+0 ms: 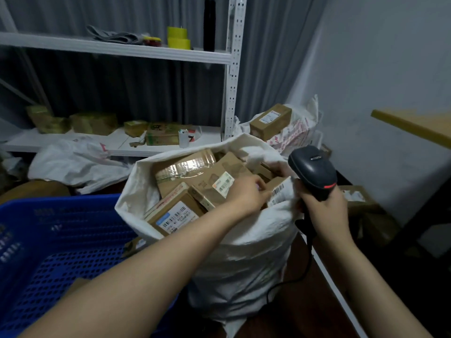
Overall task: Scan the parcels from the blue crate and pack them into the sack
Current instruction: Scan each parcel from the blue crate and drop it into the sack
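A white sack (244, 252) stands open in the middle, packed with several cardboard parcels (185, 172) bearing barcode labels. My left hand (246, 193) reaches into the sack's mouth and grips a small parcel (280, 190) with a barcode label at the right rim. My right hand (322, 208) holds a black barcode scanner (313, 172) just right of the sack, its cable hanging down. The blue crate (61, 240) sits at the lower left; a small box (136, 243) shows at its edge beside the sack.
A white metal shelf (117, 48) behind holds yellow tape rolls (178, 37), and more boxes sit on its lower board. A second white sack (297, 128) with a parcel (271, 120) on top stands at the back right. A yellow tabletop (415, 125) juts in from the right.
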